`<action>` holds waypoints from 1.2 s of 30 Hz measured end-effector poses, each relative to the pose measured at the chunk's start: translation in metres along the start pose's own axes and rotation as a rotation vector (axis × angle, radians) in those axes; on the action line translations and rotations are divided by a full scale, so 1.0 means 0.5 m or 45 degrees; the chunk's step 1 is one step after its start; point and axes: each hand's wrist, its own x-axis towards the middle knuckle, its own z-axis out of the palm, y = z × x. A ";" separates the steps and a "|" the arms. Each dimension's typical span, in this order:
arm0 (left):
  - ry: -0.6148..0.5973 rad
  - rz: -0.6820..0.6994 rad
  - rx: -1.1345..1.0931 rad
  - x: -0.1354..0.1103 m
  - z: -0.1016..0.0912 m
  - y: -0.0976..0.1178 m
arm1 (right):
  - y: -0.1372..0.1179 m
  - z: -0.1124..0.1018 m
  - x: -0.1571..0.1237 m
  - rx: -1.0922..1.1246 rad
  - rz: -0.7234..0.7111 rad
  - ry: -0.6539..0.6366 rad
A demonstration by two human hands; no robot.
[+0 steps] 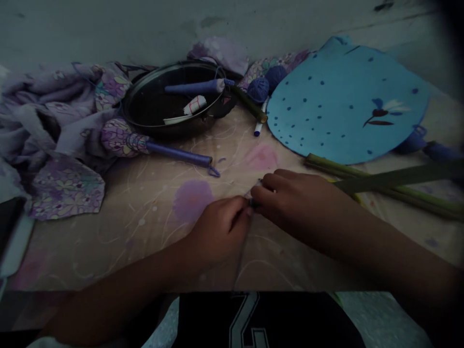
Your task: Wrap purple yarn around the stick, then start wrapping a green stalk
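Note:
My left hand [219, 229] and my right hand [290, 198] meet at the middle of a patterned cloth surface [152, 232]. Both are closed in a pinch around a small thin object [252, 200] between the fingertips, too small and dim to name. A thin strand [241, 251] seems to hang down from the pinch toward me. A long green strip [395, 176] runs from under my right hand out to the right edge.
A dark round pan [174, 99] at the back holds a blue wrapped stick and a small white roll. Nearby lie a purple-handled stick [177, 153], blue yarn balls [258, 89], a pen [259, 126], a blue dotted fan-shaped sheet [344, 101], crumpled floral fabric [54, 130], and a phone [12, 237].

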 end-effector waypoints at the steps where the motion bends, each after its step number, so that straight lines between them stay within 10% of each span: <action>1: 0.100 0.014 -0.006 0.001 0.001 -0.004 | 0.000 -0.001 0.002 -0.054 0.038 0.043; 6: 0.439 0.115 -0.017 0.004 0.010 -0.019 | -0.009 0.000 0.012 -0.145 0.173 0.093; 19: 0.407 0.088 -0.354 0.005 0.009 -0.018 | -0.004 -0.011 0.026 0.354 0.367 0.107; 29: -0.023 -0.018 -0.863 0.025 -0.002 -0.044 | 0.014 -0.031 0.017 0.664 0.116 0.076; 36: -0.727 0.276 -0.526 0.038 -0.030 -0.038 | 0.060 -0.048 -0.010 1.006 -0.271 -0.440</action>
